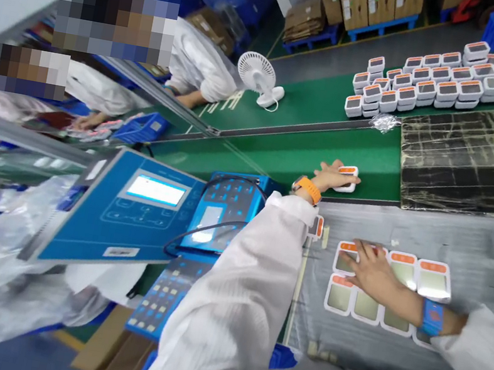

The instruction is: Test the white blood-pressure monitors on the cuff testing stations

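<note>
Left grip (327,177), 3 o'clock: fingers across lone unit (347,187), can't tell if closed. Right grip (372,274), 4 o'clock: open, fingers spread over grouped units (433,283), partly hiding some.

The grey bench top (479,251) bears two rows of screened devices (368,306).

Factory workshop, long green belt (371,156), stacked white devices (427,89), cartons (355,9) on pallets (383,28), white-coated workers (202,59)
</note>
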### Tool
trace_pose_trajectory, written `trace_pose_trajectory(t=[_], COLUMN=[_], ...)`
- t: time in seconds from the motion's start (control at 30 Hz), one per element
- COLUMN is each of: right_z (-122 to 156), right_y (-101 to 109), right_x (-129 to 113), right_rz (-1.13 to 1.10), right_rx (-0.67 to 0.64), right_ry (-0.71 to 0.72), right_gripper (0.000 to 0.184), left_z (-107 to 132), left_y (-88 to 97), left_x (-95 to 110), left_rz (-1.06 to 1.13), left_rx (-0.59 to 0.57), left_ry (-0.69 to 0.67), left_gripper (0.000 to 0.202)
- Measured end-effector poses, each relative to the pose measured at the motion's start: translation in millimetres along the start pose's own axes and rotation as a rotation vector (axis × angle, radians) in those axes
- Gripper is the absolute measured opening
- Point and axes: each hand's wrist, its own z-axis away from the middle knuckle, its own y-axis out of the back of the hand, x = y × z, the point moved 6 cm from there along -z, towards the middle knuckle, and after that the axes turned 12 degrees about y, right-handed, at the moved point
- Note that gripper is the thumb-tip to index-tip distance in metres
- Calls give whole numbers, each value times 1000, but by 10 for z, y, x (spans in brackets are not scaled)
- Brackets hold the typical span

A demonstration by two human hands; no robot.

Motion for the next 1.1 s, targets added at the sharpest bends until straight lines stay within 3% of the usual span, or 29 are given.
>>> trace_pose_trajectory(t=[0.17, 0.27, 0.37, 0.4, 0.47, 0.57, 0.63, 0.77, 0.9, 0.97, 1.03, 1.1], right_z=[256, 276, 221, 186, 86, -141, -323, -605, -748, -778, -781, -770], right_y=[63, 260, 400, 424, 482, 538, 483, 359, 369, 407, 382, 210], right_x=[17, -165, -240, -188, 25, 354, 481, 628, 589, 447, 240, 38], right_rz=[77, 26, -65, -68, -22, 26, 13, 12, -22, -71, -264, -644], right_rx=[-49, -120, -202, -219, -162, 52, 114, 82, -4, 50, 152, 196], right_ry=[9, 61, 39, -5, -129, -185, -122, -84, -102, -127, -174, -305], right_gripper=[53, 32, 22, 23, 26, 33, 50, 58, 53, 59, 61, 51], left_z=[1020, 1306, 1379, 1387, 1396, 1450, 1535, 1683, 1670, 1608, 1549, 1525], left_y=[-382, -658, -656, -540, -178, 316, 415, 132, -222, -323, -354, -334], left_x=[-108, -185, -188, -213, -364, -829, -1177, -1645, -1757, -1774, -1803, -1833], left_rz=[-29, -65, -48, -19, 41, 7, -83, -185, -87, -43, 12, 82], left_rx=[-97, -143, -242, -229, -94, 173, 259, 267, 259, 230, 214, 222], left_ry=[-101, -138, -401, -501, -616, -540, -458, -427, -512, -539, -547, -561], left_gripper=[99, 86, 61, 55, 46, 35, 27, 24, 28, 21, 16, 14])
